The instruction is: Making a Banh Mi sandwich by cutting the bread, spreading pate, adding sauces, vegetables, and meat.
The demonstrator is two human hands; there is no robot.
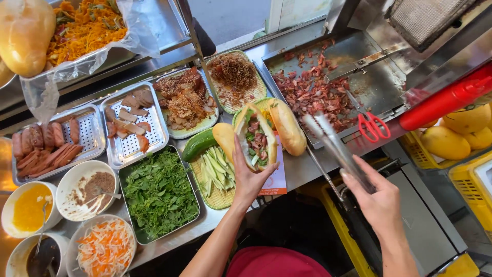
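1 sandwich (255, 137) lengthwise away, tongs (333, 146) diagonal

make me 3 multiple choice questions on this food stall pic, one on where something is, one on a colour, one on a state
1. Where do the scissors lie?
A. on the griddle's near edge, beside the chopped meat
B. in the tray of greens
C. in the bowl of yellow sauce

2. What colour are the scissor handles?
A. blue
B. red
C. black

3. What state is the sandwich in the left hand in?
A. closed and wrapped
B. an empty roll
C. split open with filling showing

Answers:
1. A, they rest at the griddle edge, right of the chopped meat.
2. B, both loops are red.
3. C, the roll gapes open with meat and greens inside, while the right hand holds metal tongs beside it.
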